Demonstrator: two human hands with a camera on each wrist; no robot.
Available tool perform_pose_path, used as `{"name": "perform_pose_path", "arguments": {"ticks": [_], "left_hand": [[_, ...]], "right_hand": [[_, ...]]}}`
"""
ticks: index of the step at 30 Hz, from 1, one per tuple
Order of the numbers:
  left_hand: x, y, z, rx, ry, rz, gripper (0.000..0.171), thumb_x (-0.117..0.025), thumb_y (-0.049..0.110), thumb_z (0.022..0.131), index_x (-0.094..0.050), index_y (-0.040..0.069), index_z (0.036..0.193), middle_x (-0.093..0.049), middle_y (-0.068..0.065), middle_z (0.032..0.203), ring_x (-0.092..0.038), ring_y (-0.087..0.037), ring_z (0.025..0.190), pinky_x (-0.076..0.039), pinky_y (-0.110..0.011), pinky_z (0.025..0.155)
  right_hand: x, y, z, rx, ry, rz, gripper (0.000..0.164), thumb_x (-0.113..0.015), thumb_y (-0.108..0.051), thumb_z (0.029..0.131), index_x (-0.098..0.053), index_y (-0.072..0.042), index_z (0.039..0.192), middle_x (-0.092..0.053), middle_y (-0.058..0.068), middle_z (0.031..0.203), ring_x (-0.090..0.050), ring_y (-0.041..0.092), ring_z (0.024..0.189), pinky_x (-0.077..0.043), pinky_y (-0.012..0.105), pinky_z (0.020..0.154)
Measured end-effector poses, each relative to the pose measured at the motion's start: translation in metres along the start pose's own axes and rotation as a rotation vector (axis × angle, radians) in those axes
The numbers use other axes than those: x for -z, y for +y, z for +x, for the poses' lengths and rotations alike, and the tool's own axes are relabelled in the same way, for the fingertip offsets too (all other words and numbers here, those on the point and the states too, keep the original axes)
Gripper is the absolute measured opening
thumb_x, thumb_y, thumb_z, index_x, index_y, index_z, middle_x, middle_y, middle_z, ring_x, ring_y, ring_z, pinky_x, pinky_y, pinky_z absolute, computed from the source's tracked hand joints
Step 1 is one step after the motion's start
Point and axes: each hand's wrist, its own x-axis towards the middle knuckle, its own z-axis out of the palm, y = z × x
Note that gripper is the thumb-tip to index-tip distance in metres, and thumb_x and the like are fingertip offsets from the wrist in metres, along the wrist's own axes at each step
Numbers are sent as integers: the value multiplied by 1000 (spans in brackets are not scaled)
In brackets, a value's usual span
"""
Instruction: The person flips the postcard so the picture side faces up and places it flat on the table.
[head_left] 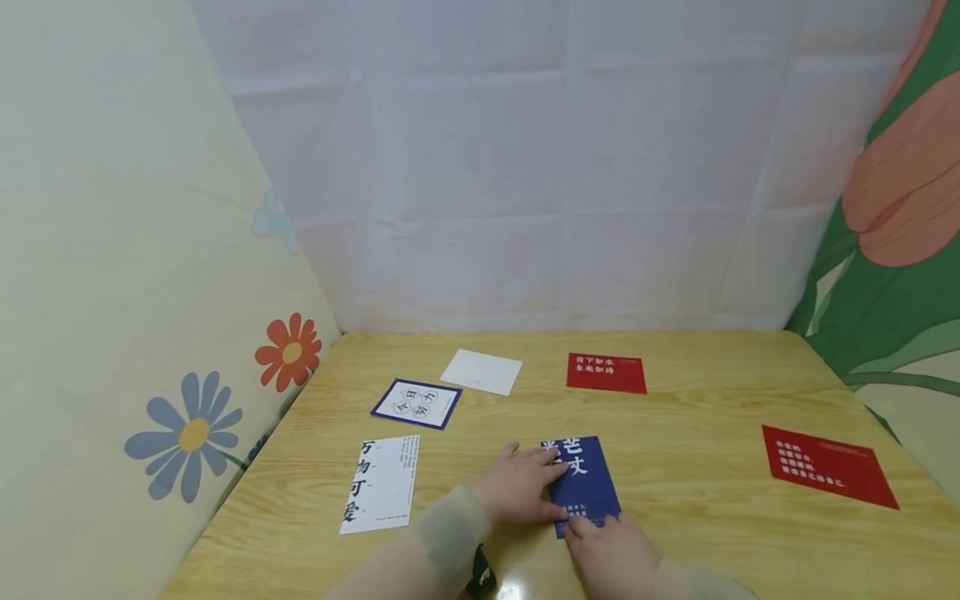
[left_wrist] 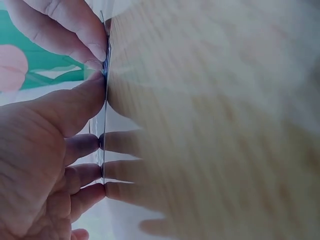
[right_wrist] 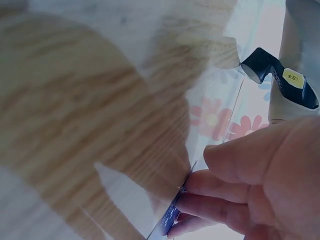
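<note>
A dark blue card (head_left: 592,479) with white characters lies on the wooden table in front of the person. The left hand (head_left: 517,486) covers part of its left side, with fingertips on the card and the thumb near its front edge. At the near edge, the right hand (head_left: 617,557) touches the card with its fingers. In the left wrist view, the left hand (left_wrist: 55,145) has its thumb and fingers spread apart along the card's surface. The right hand (right_wrist: 260,185) shows its fingertips on the blue card (right_wrist: 170,216), the thumb held off it.
White card (head_left: 382,483) with black characters lies left; behind it are a blue-bordered card (head_left: 417,403) and a blank white card (head_left: 482,372). Red cards lie at the back (head_left: 606,372) and right (head_left: 831,465). Patterned cloth (head_left: 150,250) bounds the wooden table (head_left: 697,433).
</note>
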Motion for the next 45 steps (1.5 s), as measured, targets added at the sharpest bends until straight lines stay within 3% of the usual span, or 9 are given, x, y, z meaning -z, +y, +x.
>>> {"name": "perform_pose_path", "arguments": {"ticks": [9,15,19,22,30,37,41,45], "left_hand": [[2,1,7,-20,13,-18,67,-60,58,87,-47,24,143,-38,-1,151,-35,-17,138,-19,-54,112],[2,0,8,-45,51,-19,62,-59,55,89,-50,23,141,-42,0,148,-39,-16,135,-23,-54,110],[2,-2,9,-32,67,-59,61,-59,54,89,-51,21,140,-45,-1,146,-41,-17,133,-23,-54,110],[2,-7,12,26,80,-105,60,-58,53,90,-52,18,139,-46,-3,145,-42,-19,133,-20,-55,111],[7,-34,25,230,159,-174,64,-57,51,92,-51,8,139,-43,-10,147,-39,-26,135,-16,-56,112],[7,-60,41,395,179,-177,73,-56,54,91,-44,3,142,-38,-16,149,-34,-31,138,-14,-54,113],[6,-70,46,453,164,-182,75,-53,56,91,-41,4,144,-34,-15,152,-31,-31,139,-12,-53,114],[8,-75,48,487,145,-156,78,-49,58,92,-38,3,146,-31,-16,153,-28,-31,141,-9,-53,114]], "right_hand": [[-3,8,-1,-9,34,33,68,-70,-60,73,-66,-11,120,-62,5,113,-63,30,84,-50,48,72],[-8,21,-4,-59,123,50,49,-75,-25,70,-66,-3,114,-61,11,102,-61,32,78,-50,51,70],[-7,33,-7,-127,97,91,45,-70,-17,74,-66,-1,116,-62,13,109,-62,39,89,-48,58,78],[-6,42,-7,-175,61,123,39,-64,-14,81,-65,-1,118,-62,15,116,-60,41,98,-46,60,82],[-8,68,-11,-274,42,187,30,-56,-14,92,-65,1,116,-62,19,117,-58,43,101,-44,64,80],[-10,97,-13,-344,21,200,28,-56,-14,93,-65,0,115,-63,20,113,-61,43,95,-47,62,77],[-9,110,-12,-380,-44,219,29,-54,-13,94,-64,1,117,-62,22,114,-60,43,97,-47,62,80],[-9,119,-11,-389,-57,235,30,-50,-12,95,-62,3,119,-60,24,117,-59,45,101,-46,61,83]]}}
